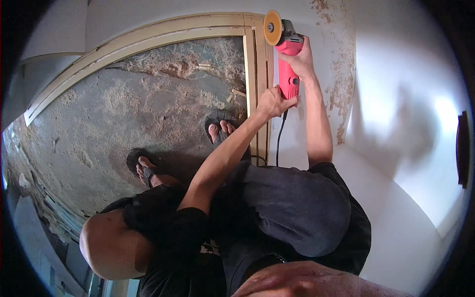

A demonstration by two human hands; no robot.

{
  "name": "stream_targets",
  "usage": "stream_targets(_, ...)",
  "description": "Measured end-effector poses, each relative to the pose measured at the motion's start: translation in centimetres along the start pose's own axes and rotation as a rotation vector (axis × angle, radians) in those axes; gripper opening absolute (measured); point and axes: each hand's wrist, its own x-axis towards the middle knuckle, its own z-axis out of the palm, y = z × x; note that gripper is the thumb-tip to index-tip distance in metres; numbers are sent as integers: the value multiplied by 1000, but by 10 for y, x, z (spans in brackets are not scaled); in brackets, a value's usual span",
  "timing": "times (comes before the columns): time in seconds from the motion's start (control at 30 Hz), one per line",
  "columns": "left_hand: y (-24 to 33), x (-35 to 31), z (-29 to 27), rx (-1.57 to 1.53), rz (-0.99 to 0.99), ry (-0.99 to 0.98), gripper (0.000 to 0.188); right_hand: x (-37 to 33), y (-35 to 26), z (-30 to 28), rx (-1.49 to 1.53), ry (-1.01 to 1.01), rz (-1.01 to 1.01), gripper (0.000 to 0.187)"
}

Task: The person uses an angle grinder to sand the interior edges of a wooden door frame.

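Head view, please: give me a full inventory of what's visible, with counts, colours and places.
angle grinder: one, pink-red, top centre-right
disc: one, yellow-tan, on the grinder's head
cable: one, black, below the grinder
frame: one, cream, along the top and beside the grinder
floor: one, grey-brown, gritty, inside the frame
chips: several, pale, on the floor
wall: white with brown flaking, right of the frame
curved object: one, dark, right edge, unclear
sandals: two, black, underfoot
clothing: black and dark grey, lower half
left grip: one, bare, around the grinder's rear
right grip: one, bare, nearer the disc
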Motion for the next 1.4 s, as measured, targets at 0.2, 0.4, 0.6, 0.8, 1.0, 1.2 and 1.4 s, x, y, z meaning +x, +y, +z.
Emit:
stream_targets(0.2,0,-2,2,30,-18,-34,86,-5,1,-1,9,3,6,79)
stream_targets(0.4,2,-7,2,30,-53,-13,83,-9,-1,0,-1,19,7,76)
stream_targets(0.6,5,-12,-3,54,-42,-1,83,-11,-6,3,14,21,26,75)
stream_targets(0.8,8,-15,-4,15,-28,25,82,-9,0,1,-14,32,-9,76)
stream_targets(1.0,8,-15,-8,3,-32,3,82,-9,-6,4,-16,35,29,75)
stream_targets(1.2,13,-17,-8,-54,-20,-27,79,-10,-2,1,-15,43,17,74)
stream_targets(1.4,6,-17,-5,17,-19,14,76,-13,-8,3,1,19,25,74)
